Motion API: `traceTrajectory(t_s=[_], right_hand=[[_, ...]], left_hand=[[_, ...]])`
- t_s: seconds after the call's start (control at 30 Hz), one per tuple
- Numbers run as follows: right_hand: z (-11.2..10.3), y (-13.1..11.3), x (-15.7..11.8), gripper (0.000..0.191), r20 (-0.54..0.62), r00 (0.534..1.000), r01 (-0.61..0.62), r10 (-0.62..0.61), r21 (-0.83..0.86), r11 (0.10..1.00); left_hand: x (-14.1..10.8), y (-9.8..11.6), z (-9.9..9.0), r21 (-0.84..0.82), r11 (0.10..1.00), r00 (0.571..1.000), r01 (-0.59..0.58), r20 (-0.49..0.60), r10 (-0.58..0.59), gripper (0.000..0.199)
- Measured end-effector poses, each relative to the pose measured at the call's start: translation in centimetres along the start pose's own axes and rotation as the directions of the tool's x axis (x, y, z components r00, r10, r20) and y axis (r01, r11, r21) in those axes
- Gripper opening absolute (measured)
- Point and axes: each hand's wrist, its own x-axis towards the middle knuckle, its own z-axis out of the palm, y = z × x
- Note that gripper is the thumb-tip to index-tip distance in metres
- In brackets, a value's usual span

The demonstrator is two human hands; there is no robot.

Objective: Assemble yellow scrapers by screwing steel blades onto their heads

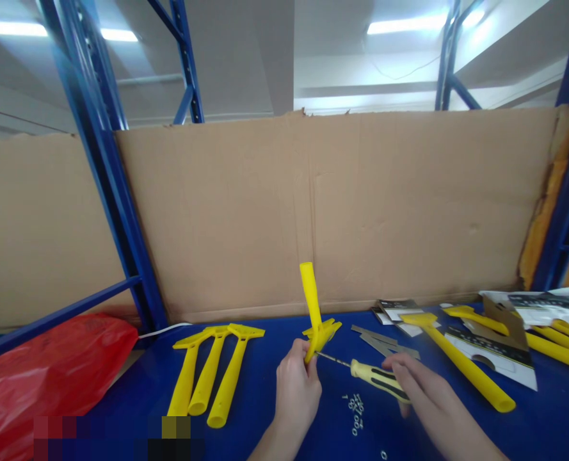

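My left hand [297, 384] is closed on the head end of a yellow scraper-like tool [312, 301], whose handle points up. In my right hand [423, 390] is a screwdriver [377, 378] with a pale yellow and black handle. The screwdriver's shaft reaches left, its tip at the head of the yellow tool near my left fingers. Small nuts and screws [356, 410] lie on the blue table between and below my hands. Flat grey metal blades [384, 340] rest behind the screwdriver.
Three yellow tools [229, 378] lie side by side at left, near a red plastic bag [58, 365]. At right are another yellow tool [471, 362], printed cards [493, 358] and more yellow handles [560, 349]. A cardboard wall [342, 205] and blue rack posts stand behind.
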Motion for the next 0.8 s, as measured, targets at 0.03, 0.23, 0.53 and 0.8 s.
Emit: traceTrajectory(t_s=[0.03, 0.23, 0.53, 0.8], right_hand=[[0.1, 0.1, 0.0, 0.038, 0.001, 1.000, 0.001, -0.001, 0.004, 1.000], [0.6, 0.5, 0.2, 0.035, -0.086, 0.992, 0.088, -0.089, -0.014, 0.996], [-0.3, -0.4, 0.3, 0.031, 0.073, 0.997, -0.026, 0.025, 0.007, 1.000], [0.3, -0.1, 0.4, 0.044, 0.196, 0.978, -0.067, 0.066, 0.001, 0.998]], left_hand=[[0.0, 0.0, 0.0, 0.003, 1.000, 1.000, 0.011, 0.000, -0.011, 0.016], [0.2, 0.1, -0.1, 0.032, 0.998, 0.999, 0.045, -0.020, -0.045, 0.016], [0.0, 0.0, 0.0, 0.037, 0.999, 1.000, 0.000, 0.006, 0.000, 0.015], [0.2, -0.3, 0.2, -0.063, 0.998, 0.998, 0.022, -0.056, -0.025, 0.011]])
